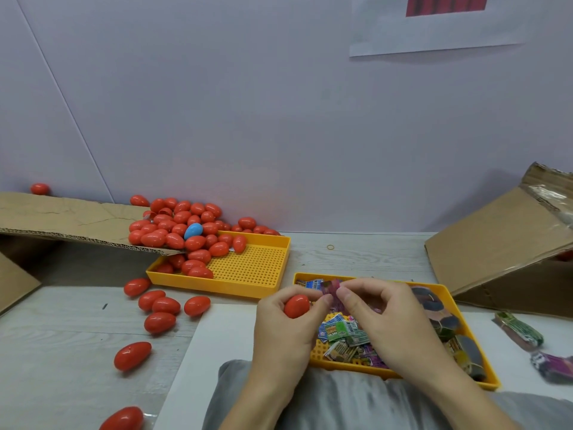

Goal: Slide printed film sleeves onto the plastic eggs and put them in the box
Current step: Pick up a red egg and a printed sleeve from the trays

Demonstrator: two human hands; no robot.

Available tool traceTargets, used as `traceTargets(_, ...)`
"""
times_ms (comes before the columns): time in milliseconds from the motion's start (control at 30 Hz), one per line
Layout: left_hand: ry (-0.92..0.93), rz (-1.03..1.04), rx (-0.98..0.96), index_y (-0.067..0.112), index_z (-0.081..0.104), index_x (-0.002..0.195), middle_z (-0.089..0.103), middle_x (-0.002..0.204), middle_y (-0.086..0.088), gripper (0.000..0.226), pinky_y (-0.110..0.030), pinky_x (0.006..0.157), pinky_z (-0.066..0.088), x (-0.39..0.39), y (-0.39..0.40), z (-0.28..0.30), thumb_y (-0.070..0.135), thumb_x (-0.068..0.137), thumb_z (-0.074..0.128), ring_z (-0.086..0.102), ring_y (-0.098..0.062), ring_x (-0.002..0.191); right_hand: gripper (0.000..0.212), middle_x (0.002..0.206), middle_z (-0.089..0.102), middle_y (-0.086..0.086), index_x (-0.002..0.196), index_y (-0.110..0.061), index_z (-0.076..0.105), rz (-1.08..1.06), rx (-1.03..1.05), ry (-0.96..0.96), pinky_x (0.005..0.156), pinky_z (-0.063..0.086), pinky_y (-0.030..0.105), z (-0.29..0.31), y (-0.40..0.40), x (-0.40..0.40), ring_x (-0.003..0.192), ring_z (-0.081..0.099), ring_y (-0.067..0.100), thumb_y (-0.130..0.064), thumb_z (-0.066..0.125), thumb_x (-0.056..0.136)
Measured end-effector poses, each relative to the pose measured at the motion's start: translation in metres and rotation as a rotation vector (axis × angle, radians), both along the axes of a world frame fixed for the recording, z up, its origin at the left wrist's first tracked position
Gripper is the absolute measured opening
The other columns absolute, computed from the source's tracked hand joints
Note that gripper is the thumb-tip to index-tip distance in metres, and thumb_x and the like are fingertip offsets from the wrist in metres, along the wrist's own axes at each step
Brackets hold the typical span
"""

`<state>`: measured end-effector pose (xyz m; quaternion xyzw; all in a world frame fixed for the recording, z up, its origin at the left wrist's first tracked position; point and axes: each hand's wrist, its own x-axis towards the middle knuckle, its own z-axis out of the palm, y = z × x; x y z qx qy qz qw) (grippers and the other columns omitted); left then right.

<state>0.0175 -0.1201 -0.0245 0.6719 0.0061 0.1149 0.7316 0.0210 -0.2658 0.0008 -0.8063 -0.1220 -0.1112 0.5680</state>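
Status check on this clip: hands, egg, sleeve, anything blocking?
Left hand holds a red egg. Both hands pinch a purple film sleeve, right hand opening it. Sleeve not yet on egg. Nothing blocking; sleeve tray underneath.

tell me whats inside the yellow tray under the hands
The tray holds a heap of flat printed sleeves and some darker ones on the right. Both hands cover its middle, so what lies there is hidden.

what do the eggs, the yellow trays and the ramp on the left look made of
Eggs: likely glossy hard plastic, with bright highlights on smooth shells. Yellow trays: probably matte moulded plastic, floor a regular grid of holes. Ramp: corrugated cardboard, fluting visible along its cut edge.
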Motion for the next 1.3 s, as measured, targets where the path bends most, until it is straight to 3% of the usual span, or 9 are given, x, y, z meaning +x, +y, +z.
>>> traceTargets(133,-0.089,0.127,0.158,0.024,0.072,0.068,0.063,0.058,0.001,0.016,-0.023,0.050,0.044,0.001,0.002,0.002,0.020,0.077,0.084,0.054,-0.010,0.054,0.020,0.079,0.073,-0.014,0.086,-0.027,0.076,-0.090,0.014,0.082,0.062,0.050,0.015,-0.005,-0.005,0.005,0.074,0.068,0.002,-0.028,0.058,0.096)
traceTargets(300,-0.217,0.175,0.376,0.031,0.065,0.060,0.062,0.058,0.017,0.036,-0.009,0.054,0.041,-0.002,-0.002,0.003,0.002,0.074,0.083,0.057,-0.002,0.058,0.031,0.071,0.072,0.000,0.082,-0.017,0.076,-0.065,0.165,0.252,0.056,0.049,0.025,-0.001,-0.005,0.006,0.063,0.067,0.012,-0.028,0.053,0.099)
traceTargets(400,-0.260,0.181,0.457,0.036,0.063,0.062,0.062,0.060,0.021,0.042,-0.009,0.055,0.041,-0.003,-0.002,0.002,0.000,0.073,0.081,0.059,-0.002,0.060,0.024,0.076,0.073,-0.004,0.085,-0.023,0.076,-0.016,0.160,0.224,0.055,0.050,0.023,0.002,-0.004,0.004,0.067,0.069,0.010,-0.033,0.057,0.095)
traceTargets(500,-0.308,0.173,0.510,0.033,0.067,0.067,0.065,0.066,0.018,0.032,-0.016,0.057,0.047,-0.004,-0.003,0.001,0.005,0.074,0.082,0.061,-0.005,0.063,0.014,0.079,0.073,-0.005,0.088,-0.024,0.075,0.031,0.140,0.166,0.055,0.049,0.018,0.005,-0.004,0.001,0.069,0.069,0.010,-0.033,0.063,0.090)
traceTargets(600,-0.341,0.166,0.504,0.030,0.069,0.069,0.066,0.070,0.017,0.015,-0.017,0.057,0.048,-0.005,-0.004,0.002,0.018,0.072,0.078,0.061,-0.004,0.065,0.010,0.077,0.073,-0.004,0.083,-0.023,0.074,0.046,0.090,0.135,0.055,0.047,0.015,0.005,-0.004,0.000,0.070,0.068,0.011,-0.027,0.067,0.089)
traceTargets(733,-0.347,0.193,0.507,0.038,0.062,0.067,0.061,0.064,0.024,0.029,-0.008,0.056,0.041,-0.005,-0.003,0.002,0.015,0.072,0.079,0.058,-0.001,0.061,0.007,0.076,0.073,-0.003,0.081,-0.022,0.073,0.024,0.096,0.159,0.054,0.047,0.014,0.003,-0.006,0.001,0.072,0.069,0.013,-0.022,0.070,0.088)
traceTargets(867,-0.339,0.210,0.496,0.031,0.066,0.070,0.060,0.063,0.024,0.018,-0.006,0.056,0.039,-0.004,-0.003,0.002,0.016,0.071,0.077,0.058,-0.001,0.061,0.009,0.072,0.072,-0.002,0.077,-0.021,0.072,0.035,0.066,0.169,0.055,0.047,0.016,0.003,-0.007,0.001,0.070,0.068,0.013,-0.021,0.071,0.086)
traceTargets(1033,-0.325,0.191,0.508,0.025,0.070,0.071,0.065,0.069,0.016,0.020,-0.009,0.057,0.042,-0.004,-0.002,0.000,0.009,0.073,0.081,0.060,-0.004,0.065,0.011,0.070,0.070,-0.006,0.075,-0.022,0.072,0.071,0.007,0.152,0.061,0.051,0.023,0.004,-0.007,-0.001,0.067,0.064,0.009,-0.025,0.072,0.085)
traceTargets(1300,-0.230,0.085,0.423,0.030,0.072,0.085,0.069,0.085,0.022,0.024,-0.008,0.065,0.048,-0.006,-0.002,0.006,0.011,0.077,0.083,0.066,-0.001,0.082,0.020,0.064,0.067,-0.005,0.071,-0.023,0.073,-0.033,0.031,0.119,0.053,0.043,0.012,0.001,-0.009,0.002,0.060,0.059,0.003,-0.025,0.068,0.090)
